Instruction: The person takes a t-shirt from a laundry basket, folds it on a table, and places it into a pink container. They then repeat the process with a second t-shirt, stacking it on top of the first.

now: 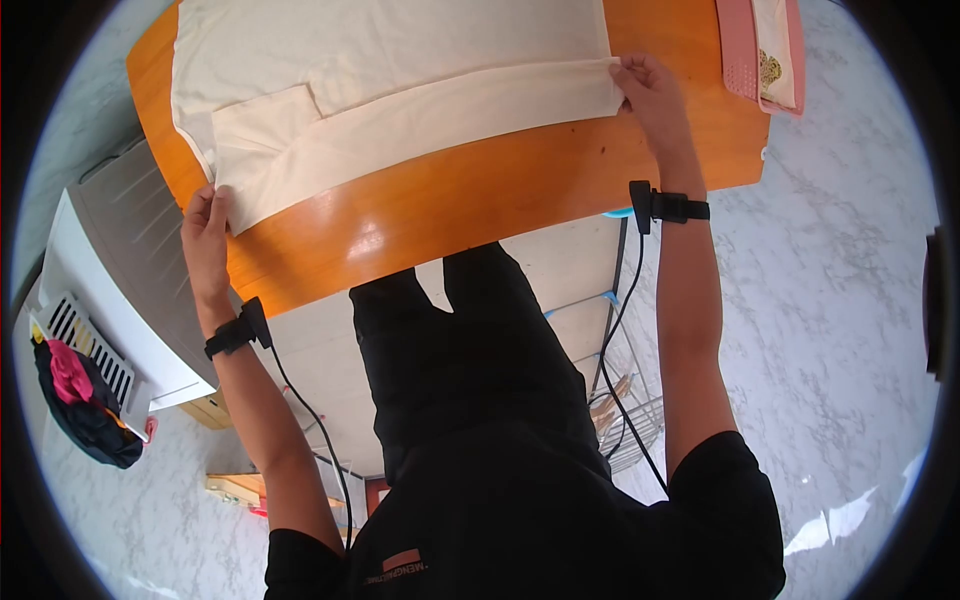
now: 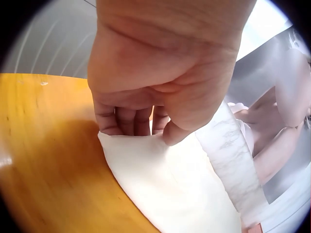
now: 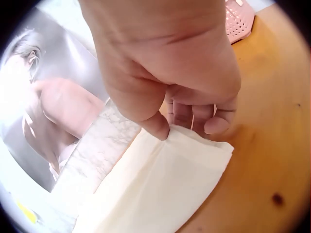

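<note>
A cream-coloured cloth garment (image 1: 400, 60) lies spread over the orange wooden table (image 1: 330, 235), its near edge folded over into a long band. A smaller folded flap, perhaps a sleeve, shows on the band's left part. At the band's left end my left hand (image 1: 207, 240) pinches the corner between thumb and fingers. My right hand (image 1: 655, 100) grips the band's right end in the same way, thumb on top. Both wrist views show the cloth edge held by curled fingers, with part of the fingertips hidden behind the fabric.
A pink perforated basket (image 1: 735, 50) with patterned cloth inside stands at the table's right end. Left of the table is a white-and-grey cabinet (image 1: 140, 280), with a slatted rack (image 1: 90, 345) holding dark and pink cloth. Cables run from both wrist straps.
</note>
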The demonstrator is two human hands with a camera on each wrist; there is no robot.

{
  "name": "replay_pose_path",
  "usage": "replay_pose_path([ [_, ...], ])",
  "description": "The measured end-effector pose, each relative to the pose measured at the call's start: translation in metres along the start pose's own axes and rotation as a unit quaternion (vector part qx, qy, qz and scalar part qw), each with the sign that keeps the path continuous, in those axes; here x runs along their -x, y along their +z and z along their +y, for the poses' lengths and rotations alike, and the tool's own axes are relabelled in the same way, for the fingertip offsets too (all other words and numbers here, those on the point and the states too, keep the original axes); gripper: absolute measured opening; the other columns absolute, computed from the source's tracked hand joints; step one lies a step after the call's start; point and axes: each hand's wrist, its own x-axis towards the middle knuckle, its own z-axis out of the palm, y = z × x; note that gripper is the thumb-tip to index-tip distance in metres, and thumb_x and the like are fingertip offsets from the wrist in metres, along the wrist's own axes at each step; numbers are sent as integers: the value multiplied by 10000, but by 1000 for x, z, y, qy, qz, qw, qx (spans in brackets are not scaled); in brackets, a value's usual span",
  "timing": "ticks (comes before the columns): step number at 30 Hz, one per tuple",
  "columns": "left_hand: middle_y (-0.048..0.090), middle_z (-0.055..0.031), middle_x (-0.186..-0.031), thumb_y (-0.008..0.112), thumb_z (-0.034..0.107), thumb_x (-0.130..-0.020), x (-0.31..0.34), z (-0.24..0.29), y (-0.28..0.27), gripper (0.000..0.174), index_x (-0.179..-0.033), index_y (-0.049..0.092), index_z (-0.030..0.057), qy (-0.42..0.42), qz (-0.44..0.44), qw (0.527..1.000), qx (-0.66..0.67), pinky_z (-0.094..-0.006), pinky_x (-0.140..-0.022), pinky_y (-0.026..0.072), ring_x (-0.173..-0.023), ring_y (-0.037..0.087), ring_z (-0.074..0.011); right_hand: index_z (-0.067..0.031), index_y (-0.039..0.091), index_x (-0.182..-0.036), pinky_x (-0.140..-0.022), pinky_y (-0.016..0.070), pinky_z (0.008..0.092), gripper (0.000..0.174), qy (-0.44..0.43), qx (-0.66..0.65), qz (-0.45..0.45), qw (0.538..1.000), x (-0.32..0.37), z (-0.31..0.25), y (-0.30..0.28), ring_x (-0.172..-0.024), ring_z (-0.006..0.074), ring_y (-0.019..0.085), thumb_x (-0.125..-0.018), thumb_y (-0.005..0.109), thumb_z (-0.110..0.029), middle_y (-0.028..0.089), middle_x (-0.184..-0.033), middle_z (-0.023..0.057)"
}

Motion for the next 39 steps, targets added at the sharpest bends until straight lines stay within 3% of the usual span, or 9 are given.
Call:
replay_pose_path([
  [2, 593, 68, -846, 671, 248, -1057, 1, 4, 3, 218, -1100, 703, 37, -1, 3, 1000, -17, -220, -678, 370, -740, 465, -40, -36, 694, -1110, -710, 495, 256, 236, 2, 108, 13, 994, 2, 3, 0, -794, 84, 607, -973, 769, -213, 724, -929, 14],
  [6, 590, 76, -840, 655, 268, -1071, -6, -6, -8, 209, -1082, 703, 65, -11, -37, 997, -64, -216, -691, 366, -746, 477, -38, -21, 704, -1110, -746, 504, 251, 265, -8, 118, -23, 993, 4, 19, -4, -800, 89, 601, -948, 799, -208, 706, -903, 11],
  [12, 587, 85, -834, 649, 271, -1075, -6, -8, -1, 209, -1080, 701, 68, -2, -10, 999, -34, -211, -657, 352, -716, 459, -22, -28, 692, -1119, -736, 491, 252, 224, -86, 108, 34, 990, 14, 32, 3, -789, 87, 578, -983, 749, -196, 650, -826, -11],
  [17, 602, 81, -857, 642, 255, -1079, -10, -19, -1, 209, -1104, 697, 55, 21, 0, 999, -25, -206, -656, 356, -736, 470, -12, -26, 658, -1072, -655, 439, 282, 166, -11, 65, 120, 991, 27, 22, 19, -731, 84, 534, -1028, 680, -184, 636, -804, -9],
  [26, 630, 34, -860, 621, 230, -1071, 1, -15, 3, 235, -1109, 658, 1, 41, 37, 992, -112, -224, -702, 416, -764, 500, -51, -59, 641, -1080, -636, 470, 308, 148, -49, 140, 208, 967, 40, 32, 29, -694, 129, 573, -1032, 666, -197, 635, -779, 43],
  [31, 663, -28, -864, 617, 243, -1069, 14, -16, 9, 259, -1141, 654, -3, 46, 47, 982, -176, -275, -744, 476, -769, 550, -104, -60, 645, -1127, -664, 492, 332, 190, 0, 176, 169, 970, 52, 44, 29, -717, 155, 611, -1011, 686, -205, 651, -798, 48],
  [34, 703, -113, -1013, 617, 224, -1056, 32, 1, 18, 272, -1200, 648, -5, 74, 107, 961, -242, -343, -795, 529, -839, 631, -193, -57, 667, -1138, -696, 511, 344, 214, 20, 175, 182, 967, 58, 36, 31, -743, 165, 620, -990, 708, -205, 661, -825, 56],
  [36, 665, -184, -1249, 641, 201, -1028, 41, 4, 19, 323, -1284, 630, 5, 149, 167, 903, -367, -385, -882, 547, -1041, 662, -296, -53, 681, -1140, -717, 521, 347, 226, 24, 183, 189, 965, 58, 35, 28, -759, 168, 620, -979, 719, -206, 666, -844, 60],
  [39, 571, -207, -1424, 664, 179, -1004, 52, -3, 32, 401, -1365, 598, 15, 218, 115, 899, -363, -418, -986, 528, -1236, 604, -371, -42, 700, -1128, -754, 532, 345, 219, -70, 203, 177, 961, 47, 34, 18, -803, 178, 620, -961, 730, -181, 672, -896, 65],
])
